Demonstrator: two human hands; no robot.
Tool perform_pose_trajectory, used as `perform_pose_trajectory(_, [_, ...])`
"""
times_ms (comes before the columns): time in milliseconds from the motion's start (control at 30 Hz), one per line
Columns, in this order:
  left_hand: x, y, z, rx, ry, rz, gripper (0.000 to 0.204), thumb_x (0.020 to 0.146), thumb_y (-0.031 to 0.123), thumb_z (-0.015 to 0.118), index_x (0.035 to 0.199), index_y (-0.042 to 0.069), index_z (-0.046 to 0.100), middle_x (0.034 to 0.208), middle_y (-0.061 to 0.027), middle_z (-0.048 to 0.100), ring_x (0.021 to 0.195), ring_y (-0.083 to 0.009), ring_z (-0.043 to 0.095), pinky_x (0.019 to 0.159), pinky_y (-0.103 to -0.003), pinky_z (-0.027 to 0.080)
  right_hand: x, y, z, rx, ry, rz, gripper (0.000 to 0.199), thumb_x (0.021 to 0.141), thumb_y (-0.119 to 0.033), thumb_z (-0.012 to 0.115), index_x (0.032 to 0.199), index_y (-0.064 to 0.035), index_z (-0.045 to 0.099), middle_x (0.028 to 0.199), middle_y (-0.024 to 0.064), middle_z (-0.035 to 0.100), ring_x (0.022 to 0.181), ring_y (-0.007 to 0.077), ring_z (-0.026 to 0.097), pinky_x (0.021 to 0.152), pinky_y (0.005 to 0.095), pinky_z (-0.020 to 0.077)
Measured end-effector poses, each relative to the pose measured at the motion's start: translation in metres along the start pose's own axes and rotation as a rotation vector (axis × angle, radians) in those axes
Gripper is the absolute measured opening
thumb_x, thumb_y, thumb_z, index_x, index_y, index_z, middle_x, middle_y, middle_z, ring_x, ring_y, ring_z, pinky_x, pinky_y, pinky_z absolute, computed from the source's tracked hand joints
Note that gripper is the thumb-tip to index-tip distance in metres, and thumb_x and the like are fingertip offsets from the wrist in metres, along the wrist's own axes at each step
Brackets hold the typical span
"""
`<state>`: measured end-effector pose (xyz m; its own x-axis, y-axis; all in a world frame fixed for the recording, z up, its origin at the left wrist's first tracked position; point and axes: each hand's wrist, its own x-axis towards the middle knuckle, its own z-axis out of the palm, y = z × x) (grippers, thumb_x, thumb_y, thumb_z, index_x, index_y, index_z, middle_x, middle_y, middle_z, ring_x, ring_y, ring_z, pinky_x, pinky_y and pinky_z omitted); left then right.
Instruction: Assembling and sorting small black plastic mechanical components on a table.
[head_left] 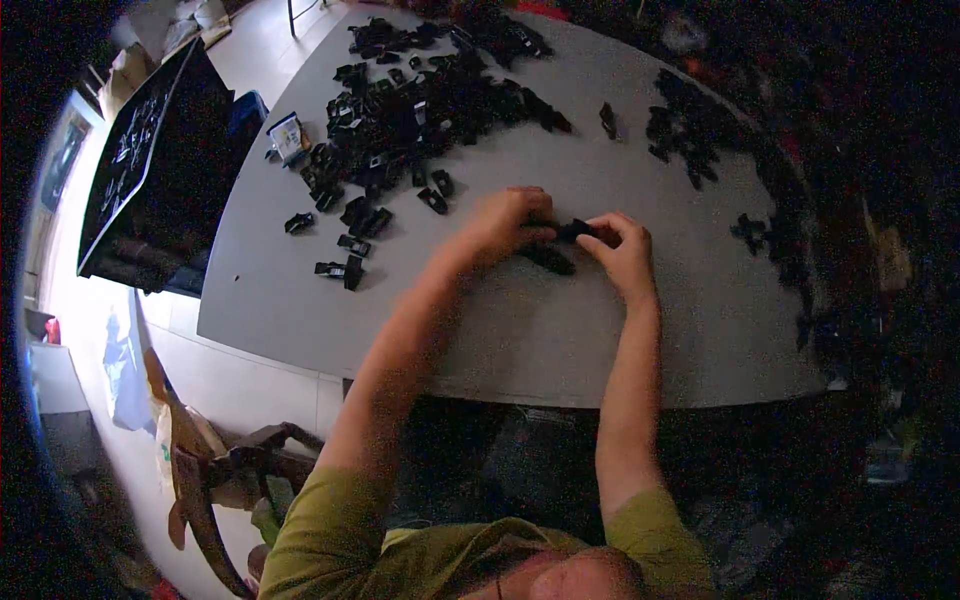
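A grey table [560, 330] fills the view, and every place here is taken from it. Across its far-left part a big heap [420, 100] of small black plastic parts is spread, with a thinner scatter [700, 130] toward its far right and strays [345, 255] at the heap's near edge. At the table's middle both hands are brought together on one black part [575, 230]: the left hand [510, 228] is curled over one end, the right hand [622, 252] is pinched on the other, and a second dark piece [550, 260] lies on the table just under them. The step appears to be a joining or pressing of two pieces; the next move seems to call for a squeeze with the ends aligned. Bare surface lies between the hands and the table's near edge, so room is left there; the heap is near on the left.
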<state>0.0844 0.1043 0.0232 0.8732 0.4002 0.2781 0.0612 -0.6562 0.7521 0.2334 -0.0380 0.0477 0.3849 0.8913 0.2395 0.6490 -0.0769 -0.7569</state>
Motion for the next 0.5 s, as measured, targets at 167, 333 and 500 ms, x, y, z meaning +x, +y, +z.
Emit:
perform_pose_trajectory(167, [0.005,0.004,0.002,0.026,-0.028,0.041,0.025,0.068,0.018,0.068,0.084,0.003,0.056,0.084,-0.0131,0.056,0.085,-0.0336,0.054,0.071,-0.039,0.044,0.0,0.004,-0.002,-0.132,0.059,-0.04,0.016,0.069,-0.007,0.07,0.079,-0.0005,0.059,0.072,0.0054,0.056,0.067,0.0117,0.053,0.062,0.0273,0.0427])
perform_pose_trajectory(333, [0.0,0.005,0.0,-0.001,-0.056,0.013,0.024,0.068,0.017,0.068,0.082,0.002,0.056,0.083,-0.0132,0.056,0.083,-0.0333,0.054,0.07,-0.039,0.044,-0.003,-0.01,-0.011,-0.089,-0.142,0.159,0.017,0.069,-0.009,0.069,0.078,-0.0004,0.057,0.072,0.0039,0.056,0.068,0.0111,0.052,0.063,0.0273,0.042])
perform_pose_trajectory(500, [0.005,-0.001,0.007,-0.159,-0.081,0.151,0.023,0.068,0.018,0.068,0.081,0.002,0.057,0.082,-0.0134,0.055,0.081,-0.0323,0.054,0.069,-0.04,0.044,-0.014,0.031,-0.041,0.252,-0.156,0.259,0.017,0.069,-0.009,0.069,0.079,-0.0006,0.058,0.074,0.0015,0.058,0.07,0.0108,0.052,0.065,0.0262,0.042])
